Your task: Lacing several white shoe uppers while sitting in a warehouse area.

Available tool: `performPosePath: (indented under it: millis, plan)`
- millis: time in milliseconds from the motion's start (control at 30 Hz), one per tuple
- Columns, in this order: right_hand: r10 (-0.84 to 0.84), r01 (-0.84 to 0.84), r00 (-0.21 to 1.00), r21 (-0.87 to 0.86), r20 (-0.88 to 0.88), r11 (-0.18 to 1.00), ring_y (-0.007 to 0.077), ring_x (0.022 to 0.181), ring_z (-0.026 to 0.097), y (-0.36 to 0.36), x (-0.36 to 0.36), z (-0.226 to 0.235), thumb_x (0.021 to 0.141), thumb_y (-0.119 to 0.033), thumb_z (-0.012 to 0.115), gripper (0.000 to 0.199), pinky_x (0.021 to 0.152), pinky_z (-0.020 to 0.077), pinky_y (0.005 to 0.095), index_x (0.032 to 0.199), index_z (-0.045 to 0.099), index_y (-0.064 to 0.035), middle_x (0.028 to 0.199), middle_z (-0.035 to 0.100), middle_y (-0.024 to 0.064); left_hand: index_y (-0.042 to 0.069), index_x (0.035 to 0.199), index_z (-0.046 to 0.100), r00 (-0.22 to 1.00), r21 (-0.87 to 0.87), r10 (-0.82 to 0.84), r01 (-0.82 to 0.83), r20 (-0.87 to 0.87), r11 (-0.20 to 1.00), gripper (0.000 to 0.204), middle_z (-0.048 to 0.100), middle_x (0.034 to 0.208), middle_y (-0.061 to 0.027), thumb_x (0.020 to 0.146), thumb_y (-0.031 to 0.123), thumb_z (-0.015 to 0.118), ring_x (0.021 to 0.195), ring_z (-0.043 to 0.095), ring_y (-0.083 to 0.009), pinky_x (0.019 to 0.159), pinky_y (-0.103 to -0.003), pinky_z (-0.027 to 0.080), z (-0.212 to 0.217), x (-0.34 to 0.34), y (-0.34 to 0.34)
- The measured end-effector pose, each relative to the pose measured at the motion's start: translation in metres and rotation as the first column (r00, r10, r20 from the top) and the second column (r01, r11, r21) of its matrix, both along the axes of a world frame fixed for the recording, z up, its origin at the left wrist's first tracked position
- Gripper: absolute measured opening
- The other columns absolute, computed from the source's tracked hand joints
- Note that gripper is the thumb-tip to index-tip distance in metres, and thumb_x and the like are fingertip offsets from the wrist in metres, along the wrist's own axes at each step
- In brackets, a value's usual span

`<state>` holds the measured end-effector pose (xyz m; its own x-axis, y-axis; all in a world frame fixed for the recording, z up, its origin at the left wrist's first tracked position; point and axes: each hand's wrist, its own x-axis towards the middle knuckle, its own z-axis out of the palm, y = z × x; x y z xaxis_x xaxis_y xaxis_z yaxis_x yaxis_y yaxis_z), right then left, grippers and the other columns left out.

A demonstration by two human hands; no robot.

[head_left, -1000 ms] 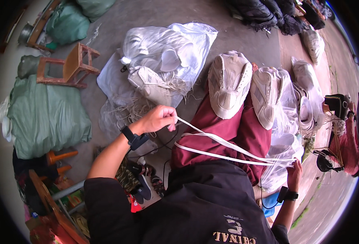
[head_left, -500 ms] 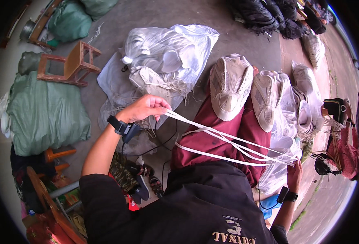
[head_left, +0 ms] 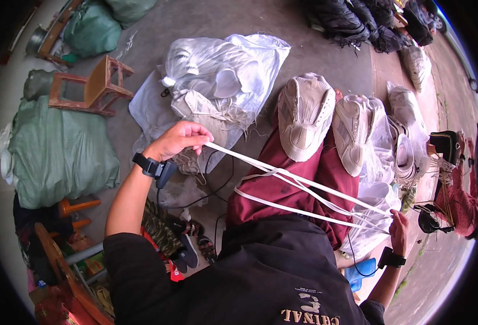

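Several strands of white shoelace (head_left: 296,177) stretch across my lap between my two hands. My left hand (head_left: 180,139) pinches one end between thumb and fingertips, over the floor beside my left knee. At the far right, my right hand (head_left: 398,232) is closed round the other ends; its fingers are partly hidden. The upper strands run straight and taut, while a lower one curves loosely over my maroon trousers. A cream sneaker (head_left: 306,122) without laces rests on my knees, and a second cream sneaker (head_left: 353,135) lies just right of it.
A clear plastic bag of white shoes (head_left: 217,76) lies on the floor ahead. A wooden stool (head_left: 95,86) stands on a green sack (head_left: 60,151) at left. Bagged shoes (head_left: 407,114) lie to my right, near another person's hanging laces. Dark cables (head_left: 212,192) loop near my left wrist.
My left hand has drawn a little left, and the upper laces are straighter and tighter. My right hand has shifted slightly, still closed on the lace ends. The sneakers stay in place.
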<state>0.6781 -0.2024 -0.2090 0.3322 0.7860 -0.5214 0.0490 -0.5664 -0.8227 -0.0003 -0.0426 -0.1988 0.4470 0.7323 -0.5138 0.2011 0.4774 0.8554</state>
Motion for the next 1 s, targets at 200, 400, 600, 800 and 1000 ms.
performPosePath:
  millis: [200,400,600,800,1000]
  plan:
    - [0.251,-0.259,0.965,-0.106,-0.079,0.96,0.005,0.049,0.037,-0.005,0.016,0.009,0.087,-0.03,0.066,0.035,0.047,0.0288,0.0223,0.099,0.064,0.0022,0.055,0.043,-0.0049,-0.001,0.102,0.062,0.995,0.007,0.094,-0.094,-0.015,0.996,0.021,0.057,0.078,0.0008,0.091,0.017,0.062,0.067,0.054,-0.0058,0.064,-0.02,0.046,-0.002,-0.014,0.001]
    - [0.374,-0.353,0.926,-0.242,0.046,0.904,0.0066,0.054,0.044,-0.001,0.019,0.02,0.086,-0.026,0.066,0.026,0.051,0.0352,0.022,0.082,0.063,-0.0009,0.062,0.053,-0.0013,-0.001,0.102,0.061,0.995,-0.019,0.104,-0.105,-0.008,0.994,0.02,0.056,0.078,0.0003,0.091,0.016,0.062,0.067,0.053,-0.006,0.064,-0.021,0.047,0.0,-0.015,0.008]
    - [0.316,-0.304,0.947,-0.174,0.049,0.937,0.0059,0.055,0.044,0.0,0.038,0.009,0.088,-0.019,0.062,0.014,0.051,0.0371,0.0225,0.091,0.058,-0.0063,0.066,0.05,-0.0025,-0.001,0.101,0.062,0.987,-0.018,0.158,-0.159,-0.022,0.987,0.019,0.058,0.079,-0.0009,0.09,0.015,0.063,0.068,0.055,-0.0077,0.066,-0.022,0.047,0.008,-0.018,0.01]
    - [-0.103,0.214,0.918,0.259,-0.384,0.942,0.0036,0.056,0.037,-0.011,0.071,-0.013,0.092,-0.009,0.056,0.017,0.053,0.0325,0.0177,0.108,0.051,-0.0066,0.077,0.047,-0.0042,-0.001,0.1,0.062,0.984,-0.022,0.176,-0.176,-0.012,0.984,0.02,0.059,0.08,-0.0015,0.09,0.015,0.064,0.07,0.056,-0.0089,0.066,-0.022,0.046,0.01,-0.019,0.012]
    - [-0.063,0.073,0.98,0.048,-0.19,0.996,-0.0004,0.047,0.027,0.005,0.041,0.004,0.094,-0.02,0.058,0.017,0.042,0.0211,0.0171,0.104,0.057,-0.0061,0.065,0.04,-0.0091,0.0,0.099,0.063,0.98,-0.011,0.197,-0.198,-0.034,0.98,0.019,0.06,0.082,-0.0017,0.09,0.017,0.063,0.072,0.058,-0.0095,0.067,-0.021,0.045,0.01,-0.019,0.01]
